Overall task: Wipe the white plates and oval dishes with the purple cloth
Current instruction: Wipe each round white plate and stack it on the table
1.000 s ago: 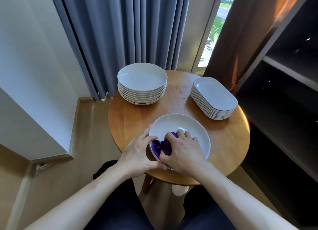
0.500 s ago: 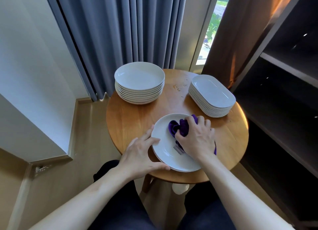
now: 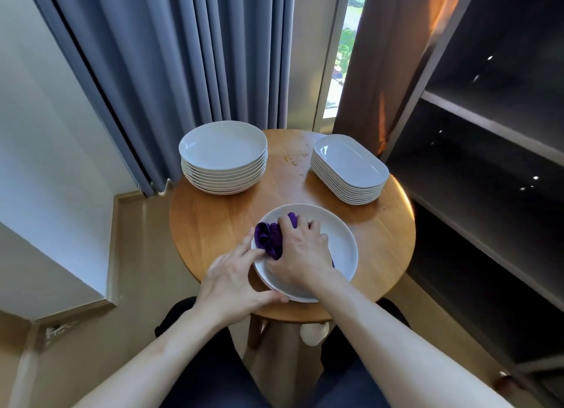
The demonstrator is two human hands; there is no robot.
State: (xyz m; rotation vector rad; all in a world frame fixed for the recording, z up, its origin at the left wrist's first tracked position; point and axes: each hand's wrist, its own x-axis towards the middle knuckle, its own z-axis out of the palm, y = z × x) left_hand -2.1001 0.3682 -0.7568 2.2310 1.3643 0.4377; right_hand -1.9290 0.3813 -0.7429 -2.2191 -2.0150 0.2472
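Note:
A white round plate (image 3: 341,249) lies at the near side of the round wooden table (image 3: 219,224). My right hand (image 3: 300,252) presses a bunched purple cloth (image 3: 268,238) into the plate's left half, fingers curled over the cloth. My left hand (image 3: 235,278) holds the plate's left rim, thumb at the near edge and fingers along the side. A stack of several round white plates (image 3: 222,157) stands at the back left. At the back right is a stack of several oval white dishes (image 3: 349,168).
Grey curtains (image 3: 171,57) hang behind the table, with a strip of window (image 3: 341,57) to their right. Dark open shelves (image 3: 488,163) stand close along the table's right side. My legs are under the near edge, and the floor lies to the left.
My right hand has swept the cloth round the plate, from its near left to the far right, and now back to the left half. My left hand stays on the rim.

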